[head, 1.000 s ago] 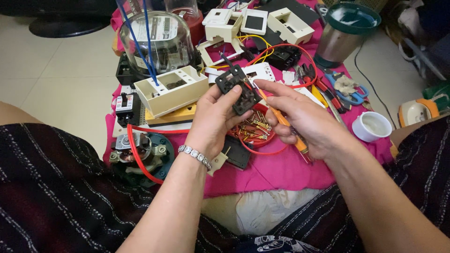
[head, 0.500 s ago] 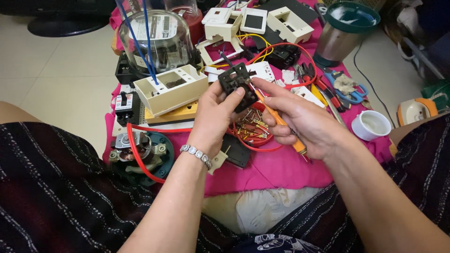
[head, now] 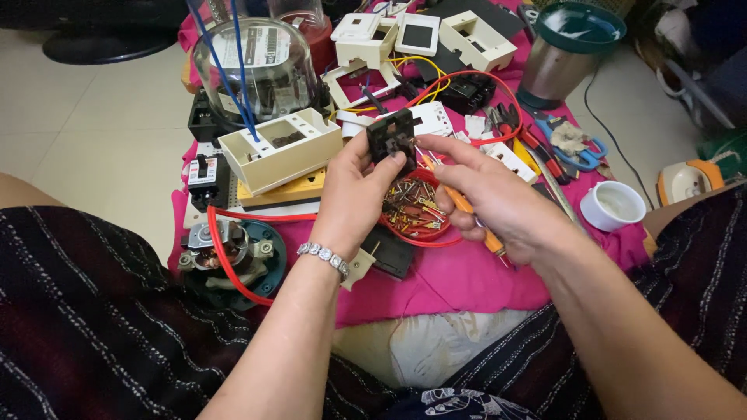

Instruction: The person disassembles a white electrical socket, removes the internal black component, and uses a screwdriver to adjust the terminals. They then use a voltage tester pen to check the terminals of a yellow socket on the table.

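My left hand holds a small black socket part up above the pink cloth, pinched between thumb and fingers. My right hand grips an orange-handled screwdriver, and its index finger reaches to the black part's right edge. Directly below the hands sits a red dish of small brass screws and contacts. A silver bracelet is on my left wrist.
A cream switch box with blue wires, a glass-domed meter, a black breaker, a motor with red wire, white socket plates, pliers, a white cup and a metal pot crowd the pink cloth.
Both hands have lifted the black part slightly up and away from me. The right index finger has come onto its edge.
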